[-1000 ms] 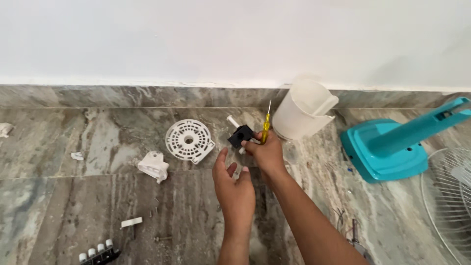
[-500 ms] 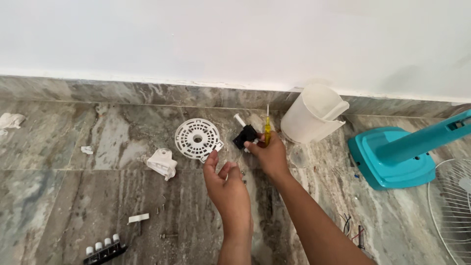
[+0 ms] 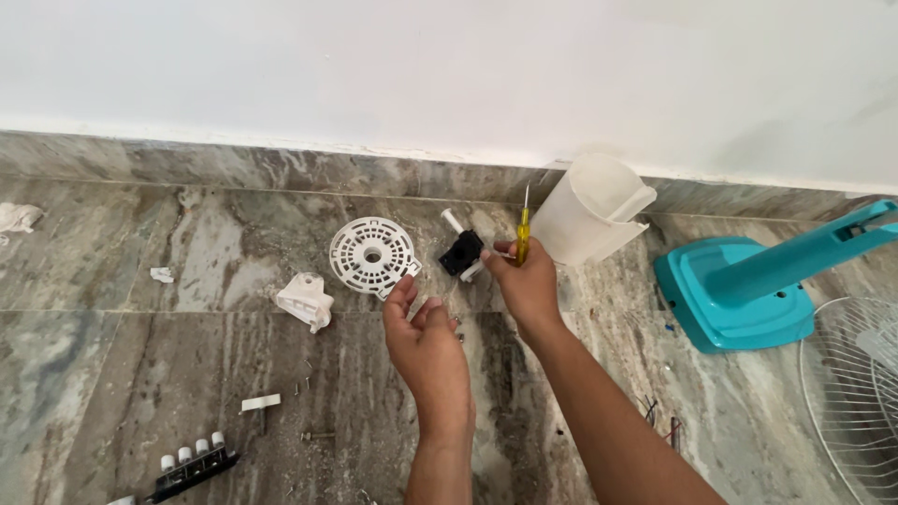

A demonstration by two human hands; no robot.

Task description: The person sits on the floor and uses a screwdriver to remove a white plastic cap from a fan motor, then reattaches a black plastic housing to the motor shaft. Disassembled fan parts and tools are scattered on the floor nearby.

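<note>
Marble floor [image 3: 140, 374] | right hand [image 3: 528, 281] grips screwdriver [image 3: 524, 234] | left hand [image 3: 426, 341] spread | grille disc [image 3: 371, 254] beside

A yellow-handled screwdriver [image 3: 524, 229] stands upright, tip up, beside a small black part with white pegs [image 3: 462, 252] above the marble floor.

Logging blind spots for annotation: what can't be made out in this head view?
- Screwdriver handle: hidden inside right hand.
- Left hand palm: contents, if any, too small to tell.
- Wire fan guard: cut off by right edge.
- Black switch block: partly cut by bottom edge.
</note>
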